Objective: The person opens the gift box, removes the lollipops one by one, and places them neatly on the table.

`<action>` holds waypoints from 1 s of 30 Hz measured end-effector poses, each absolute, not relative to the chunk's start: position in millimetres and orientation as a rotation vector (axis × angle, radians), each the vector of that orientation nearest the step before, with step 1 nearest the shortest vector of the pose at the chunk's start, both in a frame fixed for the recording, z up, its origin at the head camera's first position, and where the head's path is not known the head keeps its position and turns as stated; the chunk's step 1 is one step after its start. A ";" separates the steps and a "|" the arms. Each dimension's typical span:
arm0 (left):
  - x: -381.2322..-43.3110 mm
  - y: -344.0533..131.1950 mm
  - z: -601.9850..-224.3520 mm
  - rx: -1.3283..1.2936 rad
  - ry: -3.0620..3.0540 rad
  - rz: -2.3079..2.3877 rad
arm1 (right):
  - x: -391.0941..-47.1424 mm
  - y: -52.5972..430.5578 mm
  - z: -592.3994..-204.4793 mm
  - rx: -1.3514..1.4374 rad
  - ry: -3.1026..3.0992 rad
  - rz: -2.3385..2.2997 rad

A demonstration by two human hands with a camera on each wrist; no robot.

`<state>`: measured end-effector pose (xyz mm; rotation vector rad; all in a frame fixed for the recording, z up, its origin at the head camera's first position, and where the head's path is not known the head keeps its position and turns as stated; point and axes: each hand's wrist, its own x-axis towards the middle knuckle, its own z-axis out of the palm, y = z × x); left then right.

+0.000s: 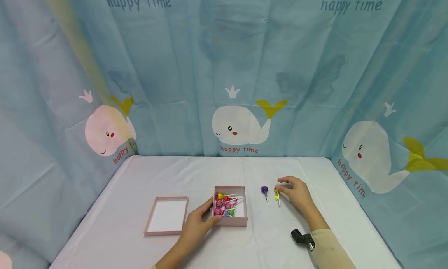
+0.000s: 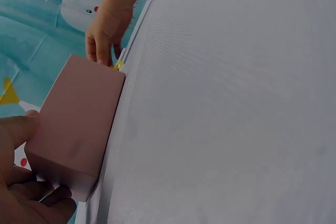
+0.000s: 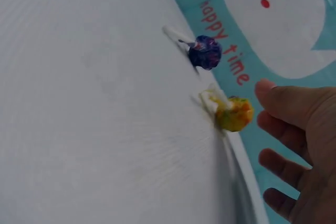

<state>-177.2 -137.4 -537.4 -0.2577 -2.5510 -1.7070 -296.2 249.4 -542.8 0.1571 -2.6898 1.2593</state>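
Note:
A pink open-topped box (image 1: 230, 221) holds several wrapped lollipops (image 1: 227, 203), their white sticks pointing mostly right. My left hand (image 1: 196, 224) grips the box at its left side and front corner; in the left wrist view, its thumb and fingers lie around one end of the box (image 2: 76, 124). To the right, a purple lollipop (image 1: 264, 190) and a yellow lollipop (image 3: 234, 114) lie on the white table. My right hand (image 1: 295, 193) hovers beside the yellow one's head. In the right wrist view, thumb and fingers stand apart, with a small gap to the candy.
Left of the box lies a shallow pink lid (image 1: 167, 216), its white inside facing up. A black device (image 1: 301, 238) is strapped at the right wrist. Blue curtains (image 1: 238, 67) with whale prints border the back and sides of the white-covered table (image 1: 266, 245).

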 end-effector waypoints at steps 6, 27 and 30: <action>-175.7 -136.8 -538.8 -0.205 -2.536 -1.727 | -291.5 239.2 -516.6 0.312 -2.587 1.259; -170.0 -135.2 -542.4 -0.209 -2.448 -1.802 | -292.4 120.1 -456.6 1.303 -2.681 1.073; -169.2 -135.7 -544.3 -0.218 -2.439 -1.790 | -292.9 108.8 -459.9 1.364 -2.743 1.065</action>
